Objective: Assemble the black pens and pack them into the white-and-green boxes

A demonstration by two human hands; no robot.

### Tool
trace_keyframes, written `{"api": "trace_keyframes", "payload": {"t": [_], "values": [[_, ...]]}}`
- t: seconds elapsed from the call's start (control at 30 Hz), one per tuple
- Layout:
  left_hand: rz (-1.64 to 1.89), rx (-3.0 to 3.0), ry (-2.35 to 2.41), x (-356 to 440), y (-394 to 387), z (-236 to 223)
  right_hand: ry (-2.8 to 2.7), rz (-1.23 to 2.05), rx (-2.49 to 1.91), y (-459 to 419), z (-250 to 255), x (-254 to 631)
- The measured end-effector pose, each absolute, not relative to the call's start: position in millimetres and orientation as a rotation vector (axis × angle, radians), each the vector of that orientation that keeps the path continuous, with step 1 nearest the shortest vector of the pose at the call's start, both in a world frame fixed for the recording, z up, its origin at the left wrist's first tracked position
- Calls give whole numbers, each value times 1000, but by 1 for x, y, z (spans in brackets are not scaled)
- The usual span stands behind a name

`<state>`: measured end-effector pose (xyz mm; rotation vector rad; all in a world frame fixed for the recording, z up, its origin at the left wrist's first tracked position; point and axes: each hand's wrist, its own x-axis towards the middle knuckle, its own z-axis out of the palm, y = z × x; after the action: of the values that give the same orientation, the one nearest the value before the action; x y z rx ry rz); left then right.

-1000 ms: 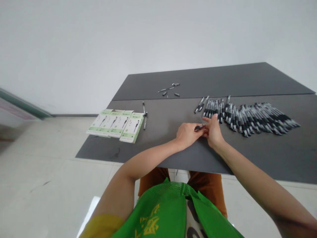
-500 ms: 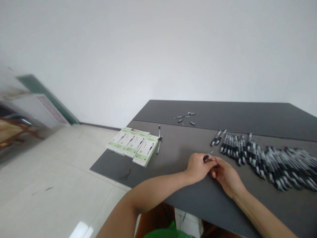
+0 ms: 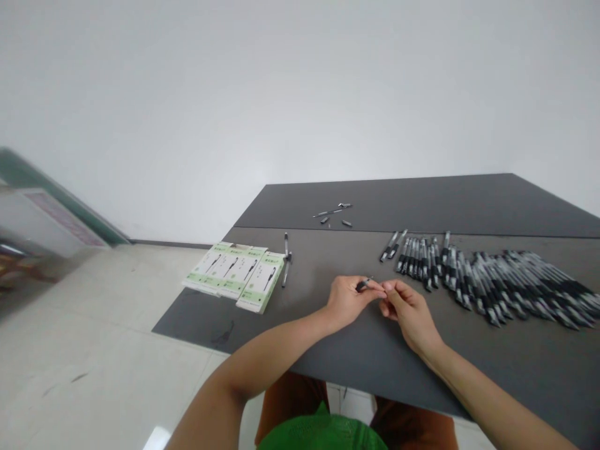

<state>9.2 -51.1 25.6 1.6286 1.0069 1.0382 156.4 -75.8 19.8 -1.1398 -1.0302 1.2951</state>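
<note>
Over the front of the dark table, my left hand is closed around a pen with a black grip; most of its barrel is hidden by the hand. My right hand has its thumb and index finger pinched together, meeting the left fingertips. Whatever sits in that pinch is too small or too covered to name. To the right of my hands lie a row of black-gripped pens and a large heap of similar pens. Two pens rest slightly apart at the row's left end.
Several green-and-white pen boxes overlap at the table's left edge, two pens beside them. Farther back are thin pen parts and small dark caps. A white wall stands behind the table.
The camera view has shifted, so the table sits farther left and slightly higher. The pen in my left hand sits lower between the fingers, and my right fingers have come into a clearer pinch.
</note>
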Motion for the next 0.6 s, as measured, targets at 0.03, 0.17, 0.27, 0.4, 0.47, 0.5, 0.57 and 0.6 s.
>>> {"api": "trace_keyframes", "payload": {"t": [0.03,0.17,0.27,0.4,0.47,0.5,0.57,0.6], "values": [[1012,1668,1039,6,-51,26,-1049,1321,-1150,-77,20,156],[913,1801,1230,1,-46,25,-975,1502,-1183,-82,25,153],[821,1914,1340,0,-41,27,-856,1612,-1177,-84,28,151],[664,2063,1427,-4,-32,36,-806,1607,-1164,-81,28,151],[606,2102,1454,-5,-31,38,-770,1523,-1143,-78,29,154],[588,2120,1468,-4,-31,38,-747,1476,-1123,-76,30,156],[550,2179,1500,0,-35,34,-697,1406,-1071,-73,33,161],[519,2222,1516,3,-37,31,-668,1394,-1042,-72,35,163]]}}
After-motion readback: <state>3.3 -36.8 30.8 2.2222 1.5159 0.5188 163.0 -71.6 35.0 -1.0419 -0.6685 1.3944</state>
